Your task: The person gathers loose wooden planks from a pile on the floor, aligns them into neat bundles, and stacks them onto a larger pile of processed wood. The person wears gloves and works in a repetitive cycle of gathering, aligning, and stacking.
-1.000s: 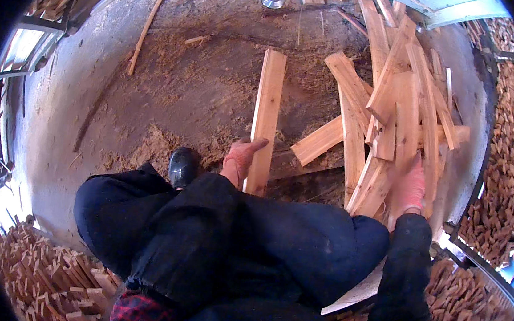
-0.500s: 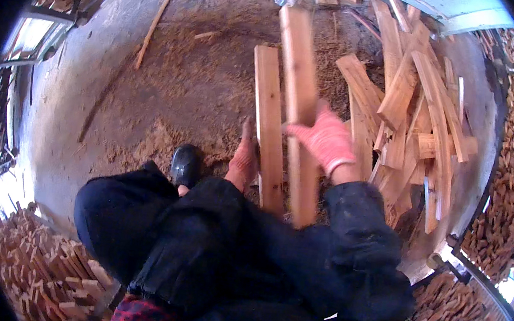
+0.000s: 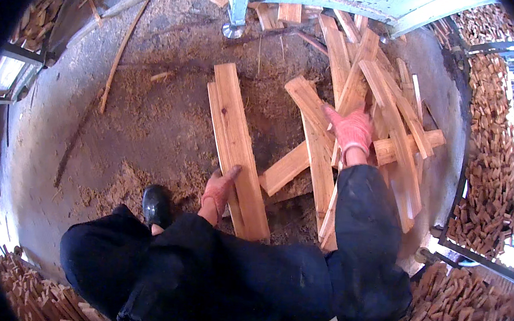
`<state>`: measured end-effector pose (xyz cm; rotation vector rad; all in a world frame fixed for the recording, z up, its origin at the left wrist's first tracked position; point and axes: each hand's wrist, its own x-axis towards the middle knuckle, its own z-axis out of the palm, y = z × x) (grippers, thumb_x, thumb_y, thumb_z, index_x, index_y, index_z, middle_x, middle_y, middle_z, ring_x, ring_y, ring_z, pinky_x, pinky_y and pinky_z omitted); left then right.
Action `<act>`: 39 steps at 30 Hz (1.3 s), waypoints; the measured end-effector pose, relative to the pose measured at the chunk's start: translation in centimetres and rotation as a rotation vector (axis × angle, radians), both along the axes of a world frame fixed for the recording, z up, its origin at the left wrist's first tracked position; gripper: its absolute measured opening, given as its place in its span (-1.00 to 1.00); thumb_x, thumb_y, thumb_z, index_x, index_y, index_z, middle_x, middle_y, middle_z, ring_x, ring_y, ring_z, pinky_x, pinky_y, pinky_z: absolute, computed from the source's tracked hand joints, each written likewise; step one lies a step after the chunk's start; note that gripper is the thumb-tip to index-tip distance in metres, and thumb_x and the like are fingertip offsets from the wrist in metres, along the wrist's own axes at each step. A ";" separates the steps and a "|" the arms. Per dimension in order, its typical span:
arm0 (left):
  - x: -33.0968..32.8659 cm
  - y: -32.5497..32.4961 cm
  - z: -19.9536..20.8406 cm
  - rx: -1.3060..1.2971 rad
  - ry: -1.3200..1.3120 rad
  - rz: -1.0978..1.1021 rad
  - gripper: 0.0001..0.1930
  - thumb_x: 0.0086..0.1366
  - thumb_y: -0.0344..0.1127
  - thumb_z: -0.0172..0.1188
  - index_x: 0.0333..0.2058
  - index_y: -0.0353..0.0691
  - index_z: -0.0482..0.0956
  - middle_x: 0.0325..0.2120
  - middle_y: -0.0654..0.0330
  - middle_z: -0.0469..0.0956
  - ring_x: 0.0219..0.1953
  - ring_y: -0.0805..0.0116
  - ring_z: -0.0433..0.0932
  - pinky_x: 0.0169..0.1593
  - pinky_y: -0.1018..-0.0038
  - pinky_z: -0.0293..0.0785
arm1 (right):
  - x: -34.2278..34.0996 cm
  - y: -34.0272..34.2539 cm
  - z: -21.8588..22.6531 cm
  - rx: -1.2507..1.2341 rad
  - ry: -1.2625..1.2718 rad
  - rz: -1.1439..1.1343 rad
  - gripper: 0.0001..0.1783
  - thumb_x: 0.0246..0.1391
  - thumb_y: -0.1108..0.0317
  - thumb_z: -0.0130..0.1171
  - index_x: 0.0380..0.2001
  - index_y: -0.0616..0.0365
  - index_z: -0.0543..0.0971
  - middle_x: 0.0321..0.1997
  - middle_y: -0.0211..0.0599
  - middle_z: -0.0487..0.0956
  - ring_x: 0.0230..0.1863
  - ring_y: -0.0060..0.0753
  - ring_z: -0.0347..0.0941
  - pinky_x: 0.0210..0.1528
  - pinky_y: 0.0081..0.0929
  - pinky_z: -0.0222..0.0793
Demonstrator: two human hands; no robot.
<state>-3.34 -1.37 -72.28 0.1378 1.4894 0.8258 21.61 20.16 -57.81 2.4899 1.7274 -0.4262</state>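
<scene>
In a pinkish-red glove, my left hand (image 3: 218,192) grips the lower left edge of two wooden boards, its thumb over the top face. The upper board (image 3: 236,140) lies over the lower board (image 3: 213,114), which shows as a strip along the left side. My right hand (image 3: 351,131), gloved alike, is over a loose pile of boards to the right, thumb and fingers apart. Under its fingers lies a slanting board (image 3: 357,86); whether they press on it I cannot tell. A short crosswise board (image 3: 410,146) lies just right of the hand.
Sawdust covers the concrete floor (image 3: 143,125). A thin wooden stick (image 3: 121,58) lies at the far left. A pale blue metal leg (image 3: 239,1) stands at the far side. Stacked wood pieces (image 3: 492,164) line the right. My dark shoe (image 3: 157,205) is near the left hand.
My right hand has let go of the board it held and moved right onto the pile. That board now lies against the other one, with my left hand around both. The view has shifted right.
</scene>
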 end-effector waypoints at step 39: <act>-0.9 1.2 0.6 -0.001 -0.302 0.211 -0.04 0.16 0.50 0.10 0.24 -0.27 0.39 0.03 0.04 0.56 0.06 0.16 0.50 0.12 0.24 0.38 | -3.2 -19.6 0.8 0.055 0.049 0.119 0.15 -0.17 -0.08 0.46 0.37 0.30 0.17 0.40 0.26 0.18 0.48 0.17 -0.02 0.50 -0.09 -0.09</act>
